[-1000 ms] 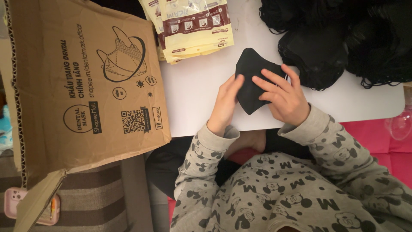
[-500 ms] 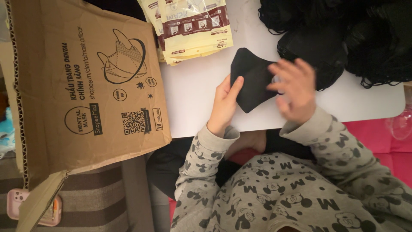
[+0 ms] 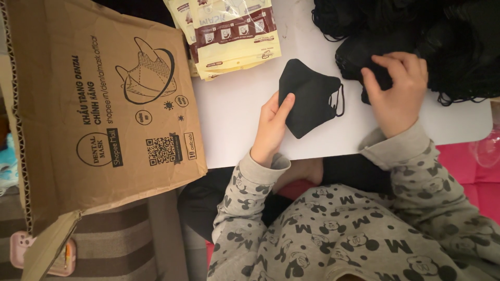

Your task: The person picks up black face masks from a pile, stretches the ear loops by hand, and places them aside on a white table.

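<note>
A folded black face mask with thin ear loops lies on the white table. My left hand rests its fingers on the mask's left edge and holds it down. Off to the right, my right hand reaches into a large pile of black masks at the table's back right, with fingertips pinching at one mask in the pile. Whether that mask is gripped is not clear.
A stack of cream and brown flat packets lies at the back centre of the table. A big open cardboard box stands to the left. A pink phone lies low on the left, and a pink cushion sits on the right.
My right hand has left the single mask and moved right and back to the mask pile. The left hand stays on the mask, which now lies flat.
</note>
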